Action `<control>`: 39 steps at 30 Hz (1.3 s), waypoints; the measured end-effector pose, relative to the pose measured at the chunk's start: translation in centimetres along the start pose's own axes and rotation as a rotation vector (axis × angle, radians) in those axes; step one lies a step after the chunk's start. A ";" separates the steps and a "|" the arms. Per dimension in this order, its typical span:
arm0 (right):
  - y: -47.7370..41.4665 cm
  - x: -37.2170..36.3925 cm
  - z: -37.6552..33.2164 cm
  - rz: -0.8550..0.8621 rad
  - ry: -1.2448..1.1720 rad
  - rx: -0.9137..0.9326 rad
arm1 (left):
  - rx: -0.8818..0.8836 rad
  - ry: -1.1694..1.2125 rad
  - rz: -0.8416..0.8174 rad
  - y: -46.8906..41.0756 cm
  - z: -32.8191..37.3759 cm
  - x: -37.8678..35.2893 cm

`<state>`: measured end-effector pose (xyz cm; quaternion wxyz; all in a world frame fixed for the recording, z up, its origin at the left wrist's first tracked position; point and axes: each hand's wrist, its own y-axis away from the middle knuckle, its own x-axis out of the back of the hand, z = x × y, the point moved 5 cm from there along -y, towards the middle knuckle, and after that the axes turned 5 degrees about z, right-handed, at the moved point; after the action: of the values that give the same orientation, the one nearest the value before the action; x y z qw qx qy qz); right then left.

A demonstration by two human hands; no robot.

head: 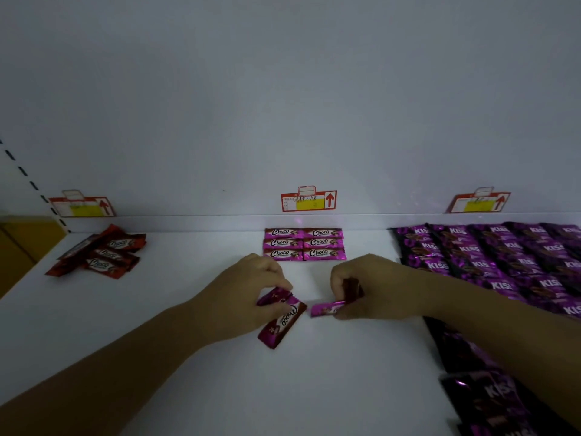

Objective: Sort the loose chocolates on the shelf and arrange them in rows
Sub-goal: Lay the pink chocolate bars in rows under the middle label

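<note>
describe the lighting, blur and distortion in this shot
Head view: dim, bluish light; the wide lens stretches both forearms; the pink Choco rows read sharp, the red Choco pile and Kiss packets soften toward the edges; foil glints on the pink bars in the left hand and right hand.

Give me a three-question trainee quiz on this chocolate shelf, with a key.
1. How many pink bars lie in the neat block under the middle tag?
2. True or false: the red bars at the left lie in tidy rows.
3. The left hand grips: A) a pink bar, B) a KISS pack, C) nothing.
Key: 1. six; 2. false, they lie in a loose pile; 3. A.
</note>
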<state>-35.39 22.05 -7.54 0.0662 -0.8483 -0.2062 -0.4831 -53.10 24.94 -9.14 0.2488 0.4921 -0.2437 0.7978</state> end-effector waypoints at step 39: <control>-0.8 2.5 2.2 0.211 -0.751 -0.269 | 0.594 0.766 0.202 -1.1 -2.0 2.3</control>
<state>-32.83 24.18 -6.71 -0.0762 -0.9832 -0.0630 -0.1533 -54.63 27.40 -7.68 0.0912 0.1873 0.0566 0.9764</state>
